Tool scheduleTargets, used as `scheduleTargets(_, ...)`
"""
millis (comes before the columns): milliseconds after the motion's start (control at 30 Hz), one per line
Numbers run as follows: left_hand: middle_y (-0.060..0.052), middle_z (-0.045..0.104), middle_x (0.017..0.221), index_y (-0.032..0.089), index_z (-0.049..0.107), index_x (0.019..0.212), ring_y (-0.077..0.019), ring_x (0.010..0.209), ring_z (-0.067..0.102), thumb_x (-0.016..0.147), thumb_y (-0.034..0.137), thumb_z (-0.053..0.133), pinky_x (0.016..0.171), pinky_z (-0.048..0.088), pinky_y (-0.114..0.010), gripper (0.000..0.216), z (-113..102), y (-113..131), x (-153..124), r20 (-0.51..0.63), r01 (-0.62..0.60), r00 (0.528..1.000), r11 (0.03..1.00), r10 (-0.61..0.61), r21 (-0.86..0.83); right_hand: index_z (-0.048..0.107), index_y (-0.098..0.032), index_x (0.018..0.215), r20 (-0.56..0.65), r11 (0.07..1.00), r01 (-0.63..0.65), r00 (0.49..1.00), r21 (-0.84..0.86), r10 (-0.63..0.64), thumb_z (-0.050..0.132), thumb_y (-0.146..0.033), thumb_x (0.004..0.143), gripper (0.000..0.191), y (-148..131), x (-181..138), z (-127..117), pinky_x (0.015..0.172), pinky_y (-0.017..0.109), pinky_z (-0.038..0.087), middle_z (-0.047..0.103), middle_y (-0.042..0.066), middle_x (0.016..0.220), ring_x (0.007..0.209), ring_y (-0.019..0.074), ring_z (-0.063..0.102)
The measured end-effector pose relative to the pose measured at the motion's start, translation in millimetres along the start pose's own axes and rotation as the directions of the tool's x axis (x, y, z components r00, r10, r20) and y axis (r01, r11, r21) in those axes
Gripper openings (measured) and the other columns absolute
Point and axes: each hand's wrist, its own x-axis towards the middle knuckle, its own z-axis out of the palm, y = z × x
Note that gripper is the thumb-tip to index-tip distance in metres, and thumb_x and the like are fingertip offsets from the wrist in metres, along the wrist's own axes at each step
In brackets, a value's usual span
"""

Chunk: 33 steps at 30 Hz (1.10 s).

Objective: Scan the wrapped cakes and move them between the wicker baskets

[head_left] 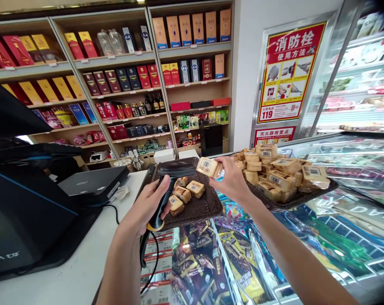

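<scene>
My left hand [152, 201] is wrapped round the grip of a black barcode scanner [176, 168] with a yellow-edged base and a cable hanging down. Pinched in my right hand [229, 180] is a small clear-wrapped biscuit pack [207, 167], its barcode label turned toward the scanner's head. Below the scanner, several like packs [195, 188] lie in a dark brown woven basket [207, 207]. To the right of my right hand, a second woven basket [332, 185] bears a heap of the same biscuit packs [279, 180].
Both baskets rest above a glass-topped freezer of wrapped ice creams [236, 258]. On the left, a black checkout terminal [23, 212] and a flat black device [93, 183] stand on a white counter [80, 262]. Shelves of boxed goods [125, 80] line the back wall.
</scene>
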Motion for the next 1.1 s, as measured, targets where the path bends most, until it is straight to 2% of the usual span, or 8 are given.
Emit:
scheduleTargets(267, 0.006, 0.049, 0.047, 0.022, 0.048, 0.078, -0.0073, 0.039, 0.04, 0.083, 0.069, 0.061, 0.038, 0.027, -0.017, 0.049, 1.2, -3.3, 1.5, 0.033, -0.015, 0.999, 1.0, 0.014, 0.01, 0.05, -0.019, 0.116, 0.014, 0.999, 0.007, 1.0, -0.031, -0.006, 0.062, -0.022, 0.076, 0.042, -1.0, -2.4, 1.3, 0.097, 0.038, 0.046, 0.061, 0.013, 0.114, 0.111, 0.0292, 0.058)
scheduleTargets(400, 0.006, 0.048, 0.048, 0.022, 0.048, 0.078, -0.0076, 0.038, 0.04, 0.08, 0.071, 0.062, 0.038, 0.028, -0.018, 0.052, -2.3, -1.0, 0.8, -0.004, -0.016, 1.0, 1.0, 0.016, 0.006, 0.054, -0.019, 0.111, 0.086, 0.99, -0.076, 0.993, -0.115, 0.086, 0.07, -0.03, 0.072, 0.044, -4.3, -4.7, 0.8, 0.09, 0.039, 0.048, 0.065, 0.013, 0.111, 0.111, 0.0322, 0.057)
scheduleTargets(467, 0.006, 0.048, 0.047, 0.021, 0.049, 0.08, -0.008, 0.037, 0.041, 0.08, 0.072, 0.061, 0.038, 0.028, -0.018, 0.053, -5.6, 0.6, -0.6, -0.043, -0.012, 0.999, 1.0, 0.012, 0.008, 0.057, -0.02, 0.106, 0.239, 0.981, -0.141, 0.956, -0.13, 0.169, 0.073, -0.034, 0.068, 0.044, -3.6, -6.4, 3.7, 0.082, 0.036, 0.049, 0.067, 0.01, 0.104, 0.099, 0.0294, 0.061)
scheduleTargets(633, 0.006, 0.05, 0.047, 0.02, 0.054, 0.086, -0.0086, 0.038, 0.042, 0.083, 0.072, 0.058, 0.04, 0.032, -0.018, 0.052, -11.9, 3.0, -3.6, -0.075, -0.02, 0.997, 1.0, 0.022, 0.023, 0.061, -0.021, 0.1, 0.58, 0.914, -0.404, 0.753, 0.035, 0.311, 0.08, -0.042, 0.068, 0.043, -4.4, -14.7, 27.4, 0.069, 0.029, 0.05, 0.071, 0.005, 0.091, 0.083, 0.0216, 0.067)
scheduleTargets(733, 0.006, 0.05, 0.047, 0.02, 0.053, 0.086, -0.0088, 0.038, 0.042, 0.082, 0.072, 0.058, 0.04, 0.033, -0.018, 0.052, -13.0, 2.8, -3.4, -0.077, -0.018, 0.997, 1.0, 0.019, 0.017, 0.056, -0.021, 0.118, 0.612, 0.8, -0.51, 0.754, 0.316, 0.239, 0.074, -0.038, 0.079, 0.046, -9.1, -22.8, 46.1, 0.078, 0.029, 0.054, 0.07, 0.008, 0.113, 0.1, 0.0208, 0.069)
scheduleTargets(867, 0.004, 0.052, 0.047, 0.02, 0.053, 0.086, -0.0085, 0.038, 0.042, 0.081, 0.073, 0.058, 0.039, 0.031, -0.018, 0.054, -14.5, 0.7, -0.7, -0.061, 0.0, 0.998, 1.0, 0.002, 0.028, 0.055, -0.023, 0.123, 0.59, 0.791, -0.435, 0.799, 0.431, 0.117, 0.066, -0.028, 0.086, 0.038, -9.5, -28.2, 56.5, 0.087, 0.031, 0.054, 0.065, 0.01, 0.125, 0.113, 0.0201, 0.066)
scheduleTargets(1000, 0.004, 0.053, 0.047, 0.02, 0.054, 0.086, -0.0099, 0.038, 0.043, 0.079, 0.075, 0.059, 0.038, 0.03, -0.018, 0.056, -15.3, 0.0, 2.3, -0.053, 0.015, 0.999, 0.999, -0.013, 0.031, 0.06, -0.022, 0.115, 0.58, 0.915, -0.304, 0.808, 0.264, 0.101, 0.061, -0.028, 0.091, 0.025, 1.4, -20.2, 43.1, 0.09, 0.034, 0.052, 0.07, 0.007, 0.113, 0.103, 0.0205, 0.068)
scheduleTargets(1100, 0.004, 0.053, 0.045, 0.021, 0.054, 0.086, -0.0105, 0.038, 0.041, 0.076, 0.074, 0.062, 0.038, 0.03, -0.018, 0.055, -15.3, 0.6, 3.7, -0.08, 0.037, 0.996, 0.999, -0.034, 0.04, 0.062, -0.022, 0.115, 0.549, 0.984, -0.176, 0.824, 0.013, 0.14, 0.057, -0.031, 0.093, 0.024, 18.5, -7.8, 21.4, 0.097, 0.038, 0.048, 0.068, 0.008, 0.121, 0.114, 0.0248, 0.063)
